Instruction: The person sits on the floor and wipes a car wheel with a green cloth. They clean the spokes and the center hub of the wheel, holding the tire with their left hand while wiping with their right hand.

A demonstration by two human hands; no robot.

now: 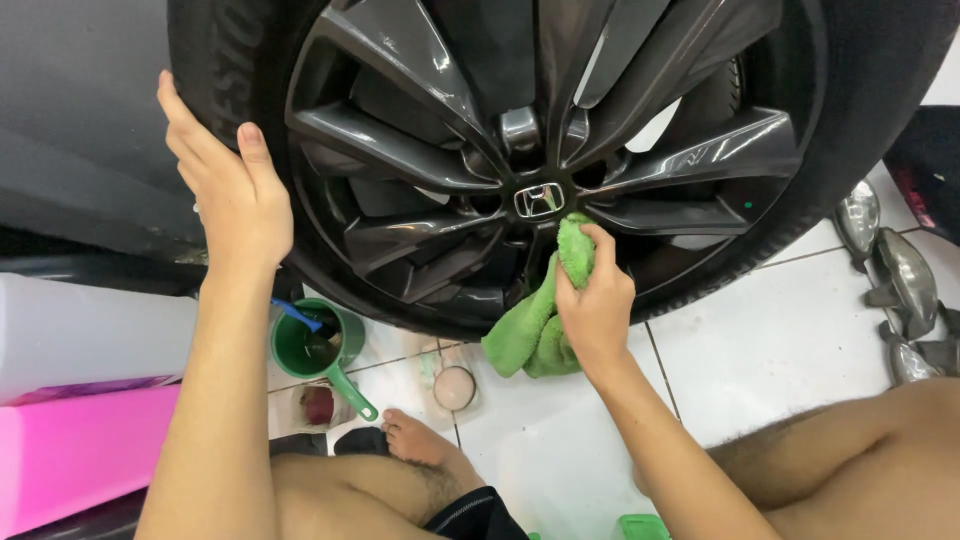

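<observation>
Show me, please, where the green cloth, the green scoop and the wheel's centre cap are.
green cloth [535, 325], head view: hanging fold under the right hand.
green scoop [305, 345], head view: cup's inside wall.
centre cap [539, 200], head view: middle of the emblem.

Floor: glossy white square ceramic tiles with thin dark grout lines, brightly and evenly lit, faint reflections on the glaze. At 9 o'clock, a white rectangular plastic container sits above a bright pink rectangular box. At 10 o'clock, a dark grey painted car body panel fills the corner. At 3 o'clock, several detached grey headlamp housings lie on the tiles; a black mat edge shows just above them.
</observation>
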